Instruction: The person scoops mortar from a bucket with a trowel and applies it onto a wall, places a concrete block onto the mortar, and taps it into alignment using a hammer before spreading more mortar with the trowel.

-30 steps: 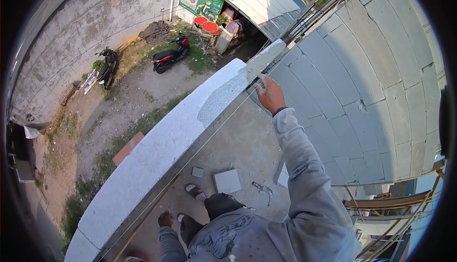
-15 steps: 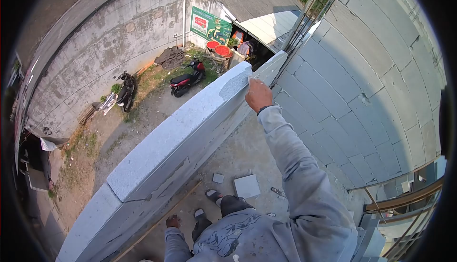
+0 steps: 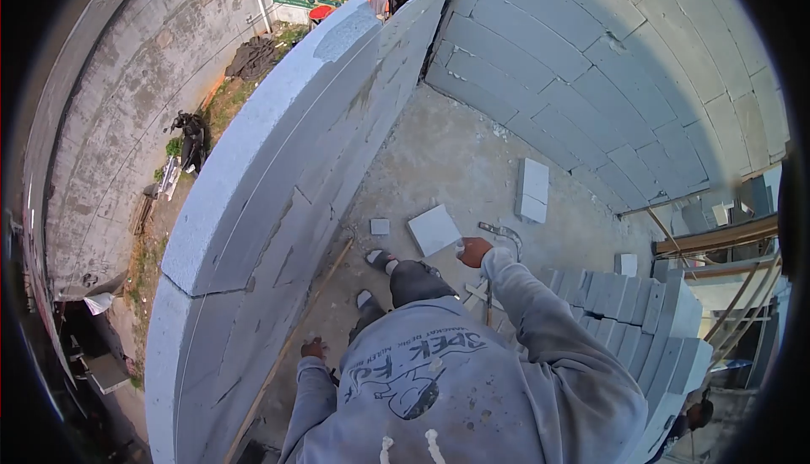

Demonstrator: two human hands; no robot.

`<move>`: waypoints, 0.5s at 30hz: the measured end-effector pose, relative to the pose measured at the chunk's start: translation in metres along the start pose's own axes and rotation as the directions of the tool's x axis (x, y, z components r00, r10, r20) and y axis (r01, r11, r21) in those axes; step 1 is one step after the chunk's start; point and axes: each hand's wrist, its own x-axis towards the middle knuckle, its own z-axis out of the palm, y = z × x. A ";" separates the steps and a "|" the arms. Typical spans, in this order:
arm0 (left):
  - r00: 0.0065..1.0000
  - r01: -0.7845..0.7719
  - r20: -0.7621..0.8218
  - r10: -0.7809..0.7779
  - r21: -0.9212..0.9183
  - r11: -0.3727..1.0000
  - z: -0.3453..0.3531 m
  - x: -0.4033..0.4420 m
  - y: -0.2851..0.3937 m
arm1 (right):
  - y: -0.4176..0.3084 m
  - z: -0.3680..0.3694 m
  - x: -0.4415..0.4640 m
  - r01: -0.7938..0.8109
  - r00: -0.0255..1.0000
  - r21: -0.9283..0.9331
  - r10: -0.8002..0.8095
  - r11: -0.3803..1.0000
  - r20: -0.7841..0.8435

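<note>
My right hand (image 3: 475,253) is closed in front of my body, above the floor. Whatever its fingers may hold is too small to make out. Near it in view lie a square white block (image 3: 434,230) and a dark-and-light hand tool (image 3: 501,231). My left hand (image 3: 314,348) hangs low at my side, fingers loosely apart with nothing seen in them. Beside that hand, a long thin wooden strip (image 3: 294,334) slants along the foot of the light block wall (image 3: 245,202). A fine string line runs along this wall's inner side.
Stacked pale blocks (image 3: 620,304) stand at my right. Farther off are a small block (image 3: 380,226), an upright-looking block (image 3: 532,190) and a tall block wall (image 3: 574,67). Beyond the low wall, the ground drops to a motorbike (image 3: 192,139). A person's head (image 3: 699,413) shows at lower right.
My right hand has left the top edge at the wall's far end and come down and back towards my body. The view has tilted downward; my left hand stays low.
</note>
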 end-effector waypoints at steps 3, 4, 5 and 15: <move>0.988 -0.097 -0.105 0.115 0.164 0.982 0.027 -0.041 0.059 | 0.152 0.170 -0.056 -0.235 0.934 -0.156 0.267 0.960 0.238; 0.977 -0.141 -0.119 0.176 0.257 0.956 0.038 -0.053 0.077 | 0.174 0.203 -0.091 -0.415 0.866 -0.087 0.423 0.906 0.266; 0.979 -0.146 -0.090 0.182 0.311 0.939 0.045 -0.050 0.084 | 0.185 0.226 -0.125 -0.458 0.848 -0.046 0.452 0.888 0.278; 0.984 -0.159 0.173 0.045 0.733 0.662 0.179 0.006 0.226 | 0.150 0.243 -0.226 -0.583 0.603 0.683 0.798 0.441 0.000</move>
